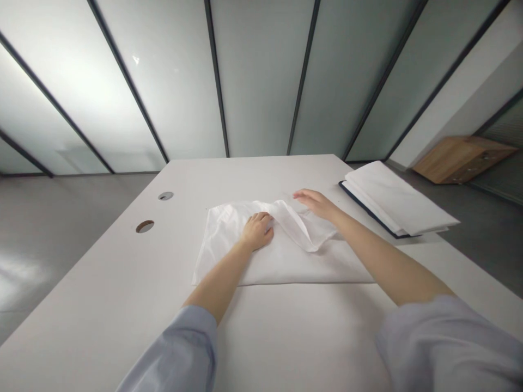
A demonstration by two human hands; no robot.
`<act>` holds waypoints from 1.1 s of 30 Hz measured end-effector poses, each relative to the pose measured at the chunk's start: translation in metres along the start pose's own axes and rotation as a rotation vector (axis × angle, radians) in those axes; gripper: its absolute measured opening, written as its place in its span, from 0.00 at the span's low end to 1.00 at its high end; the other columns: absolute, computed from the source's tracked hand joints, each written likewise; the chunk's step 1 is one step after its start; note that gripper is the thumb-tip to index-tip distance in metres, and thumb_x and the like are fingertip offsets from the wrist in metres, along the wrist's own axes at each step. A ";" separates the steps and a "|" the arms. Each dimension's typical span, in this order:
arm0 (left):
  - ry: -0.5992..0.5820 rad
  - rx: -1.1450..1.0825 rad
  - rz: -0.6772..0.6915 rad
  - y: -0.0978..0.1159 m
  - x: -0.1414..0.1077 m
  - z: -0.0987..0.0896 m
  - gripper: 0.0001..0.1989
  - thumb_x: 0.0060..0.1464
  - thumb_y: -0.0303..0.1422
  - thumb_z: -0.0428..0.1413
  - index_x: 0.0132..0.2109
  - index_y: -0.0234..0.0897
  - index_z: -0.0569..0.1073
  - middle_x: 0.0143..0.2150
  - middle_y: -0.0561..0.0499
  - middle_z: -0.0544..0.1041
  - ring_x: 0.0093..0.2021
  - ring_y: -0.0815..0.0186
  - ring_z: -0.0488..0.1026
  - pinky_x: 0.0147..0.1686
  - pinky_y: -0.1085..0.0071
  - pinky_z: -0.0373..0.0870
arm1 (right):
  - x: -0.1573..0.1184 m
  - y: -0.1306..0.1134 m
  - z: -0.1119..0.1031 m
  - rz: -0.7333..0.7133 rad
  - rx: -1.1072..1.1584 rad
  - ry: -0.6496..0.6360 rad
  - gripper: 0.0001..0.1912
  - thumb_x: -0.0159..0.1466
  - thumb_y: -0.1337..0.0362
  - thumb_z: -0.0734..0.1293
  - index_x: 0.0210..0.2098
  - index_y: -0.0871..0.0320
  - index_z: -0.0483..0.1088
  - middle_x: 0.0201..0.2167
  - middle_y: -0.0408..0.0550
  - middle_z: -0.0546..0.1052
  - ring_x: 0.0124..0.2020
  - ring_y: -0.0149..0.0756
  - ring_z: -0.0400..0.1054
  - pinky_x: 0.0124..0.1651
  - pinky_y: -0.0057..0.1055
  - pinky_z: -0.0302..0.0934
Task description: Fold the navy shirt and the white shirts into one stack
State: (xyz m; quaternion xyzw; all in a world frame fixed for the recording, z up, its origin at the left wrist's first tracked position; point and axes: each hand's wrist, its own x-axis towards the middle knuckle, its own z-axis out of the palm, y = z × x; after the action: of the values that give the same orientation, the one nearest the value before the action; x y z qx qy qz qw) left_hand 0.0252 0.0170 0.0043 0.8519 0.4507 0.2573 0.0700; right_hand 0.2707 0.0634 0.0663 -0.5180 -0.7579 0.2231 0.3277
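A thin, slightly shiny white cloth (302, 267) lies in a flat, roughly rectangular shape on the white table (294, 337). Its upper layer is rumpled, with a loose fold raised near the middle right. My left hand (258, 231) rests on the cloth left of that fold, fingers lightly bent and spread, thumb apart. Just beyond the fold, my right hand (316, 202) hovers by the cloth's far edge with fingers stretched out and nothing visible in them. My right forearm hides the cloth's right end.
A stack of folded white cloth (396, 196) sits on a dark flat piece (359, 204) at the table's right edge. Two round holes, a covered one (165, 196) and an open one (145, 226), are on the left. Frosted glass panels (261, 81) stand behind; a wooden cabinet (453, 158) is far right.
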 end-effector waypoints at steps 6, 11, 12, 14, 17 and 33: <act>0.006 -0.008 -0.018 -0.003 0.001 0.000 0.19 0.54 0.31 0.52 0.54 0.40 0.71 0.54 0.44 0.72 0.55 0.57 0.68 0.57 0.58 0.66 | -0.110 0.025 -0.029 -0.210 -0.299 -0.039 0.24 0.52 0.69 0.62 0.47 0.51 0.74 0.50 0.50 0.76 0.54 0.48 0.67 0.59 0.49 0.59; 0.012 0.003 -0.031 -0.006 0.001 0.002 0.19 0.54 0.32 0.52 0.53 0.39 0.71 0.54 0.44 0.72 0.55 0.56 0.68 0.56 0.58 0.66 | -0.137 0.019 -0.014 -0.325 -0.482 -0.128 0.26 0.57 0.62 0.67 0.56 0.52 0.70 0.59 0.54 0.70 0.62 0.51 0.59 0.61 0.49 0.55; 0.014 0.007 -0.034 -0.007 0.001 0.002 0.19 0.54 0.32 0.52 0.53 0.39 0.72 0.54 0.44 0.72 0.55 0.56 0.68 0.57 0.58 0.66 | -0.134 0.017 -0.010 -0.347 -0.474 -0.130 0.22 0.60 0.60 0.65 0.54 0.53 0.71 0.57 0.54 0.72 0.60 0.49 0.62 0.60 0.48 0.56; 0.019 0.014 -0.042 -0.010 0.000 0.003 0.19 0.54 0.32 0.52 0.53 0.38 0.72 0.55 0.44 0.72 0.56 0.56 0.68 0.57 0.58 0.65 | -0.124 0.015 -0.004 -0.358 -0.415 -0.102 0.15 0.64 0.59 0.61 0.46 0.55 0.74 0.48 0.54 0.77 0.52 0.46 0.69 0.55 0.43 0.59; 0.032 0.017 -0.068 -0.013 0.000 0.003 0.19 0.54 0.32 0.53 0.53 0.38 0.71 0.55 0.44 0.72 0.57 0.56 0.67 0.57 0.57 0.65 | -0.102 0.023 -0.003 -0.193 -0.292 0.067 0.16 0.66 0.56 0.57 0.34 0.56 0.73 0.31 0.49 0.77 0.35 0.40 0.71 0.42 0.35 0.62; -0.230 0.315 -0.263 -0.006 -0.002 0.001 0.31 0.62 0.49 0.44 0.67 0.39 0.59 0.71 0.43 0.54 0.71 0.52 0.48 0.67 0.54 0.45 | -0.039 0.091 -0.023 0.562 -0.033 0.232 0.31 0.56 0.64 0.63 0.60 0.59 0.63 0.45 0.53 0.76 0.42 0.42 0.71 0.42 0.32 0.63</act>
State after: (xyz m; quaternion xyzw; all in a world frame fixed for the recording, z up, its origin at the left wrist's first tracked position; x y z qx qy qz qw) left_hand 0.0202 0.0193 0.0003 0.8101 0.5813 0.0738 0.0200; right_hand 0.3548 0.0598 0.0099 -0.7349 -0.5458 0.2318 0.3290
